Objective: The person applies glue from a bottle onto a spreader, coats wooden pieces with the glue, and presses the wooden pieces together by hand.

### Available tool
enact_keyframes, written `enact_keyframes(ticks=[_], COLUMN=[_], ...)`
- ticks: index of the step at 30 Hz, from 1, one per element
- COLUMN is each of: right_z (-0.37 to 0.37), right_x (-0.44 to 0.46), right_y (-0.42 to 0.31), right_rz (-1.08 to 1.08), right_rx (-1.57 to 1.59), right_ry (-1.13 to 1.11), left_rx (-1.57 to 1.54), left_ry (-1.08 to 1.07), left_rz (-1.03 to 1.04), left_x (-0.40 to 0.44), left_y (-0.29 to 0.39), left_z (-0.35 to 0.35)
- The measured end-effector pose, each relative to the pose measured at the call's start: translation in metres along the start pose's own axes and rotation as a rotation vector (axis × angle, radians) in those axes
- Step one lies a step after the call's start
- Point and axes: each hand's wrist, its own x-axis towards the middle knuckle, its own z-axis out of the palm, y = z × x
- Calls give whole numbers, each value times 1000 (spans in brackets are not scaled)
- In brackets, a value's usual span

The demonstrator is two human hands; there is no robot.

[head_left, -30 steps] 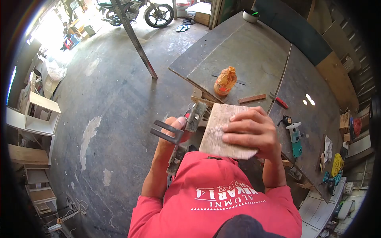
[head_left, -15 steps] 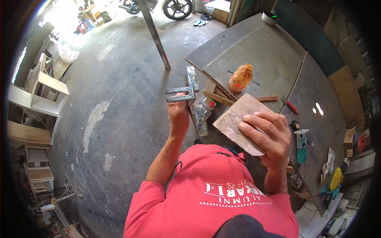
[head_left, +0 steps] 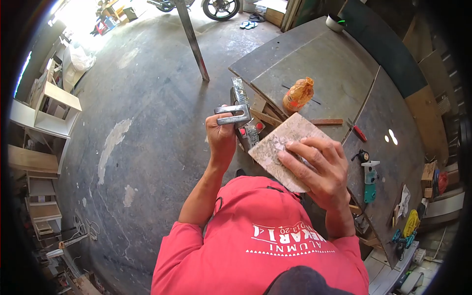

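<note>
My left hand is closed around a dark metal tool with a flat U-shaped fork sticking out over the fist. Behind the fork runs a bar with shiny, crusted strips; what it belongs to is partly hidden. A square, flat board with a blotchy, pale brown face is gripped in my right hand, fingers on top and thumb out of sight. The board's left corner is close to the metal tool; I cannot tell whether they touch.
A worktable on the right bears an orange-wrapped bottle, a wooden strip, red-handled pliers, a teal power tool and a white bowl. A narrow post rises from the floor ahead. Shelving lines the left.
My right hand has brought the board left, toward the metal tool. My left hand has shifted slightly right and up with the fork, and the board covers more of the bar's lower end.
</note>
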Motion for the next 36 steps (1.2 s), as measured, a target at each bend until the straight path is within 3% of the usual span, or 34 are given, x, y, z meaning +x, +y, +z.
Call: enact_keyframes(ticks=[13, 16, 19, 36], right_z=[-8, -5, 9, 19], right_x=[-9, -2, 3, 13], right_y=[3, 9, 17, 21], right_rz=[30, 78, 52, -46], right_rx=[71, 27, 19, 120], right_ry=[-69, 18, 63, 9], left_rx=[-80, -89, 103, -51], left_ry=[81, -76, -136, -188], left_rz=[-124, -55, -129, -316], left_x=[4, 5, 2, 5], left_y=[-22, -22, -10, -12], left_z=[-12, -12, -6, -5])
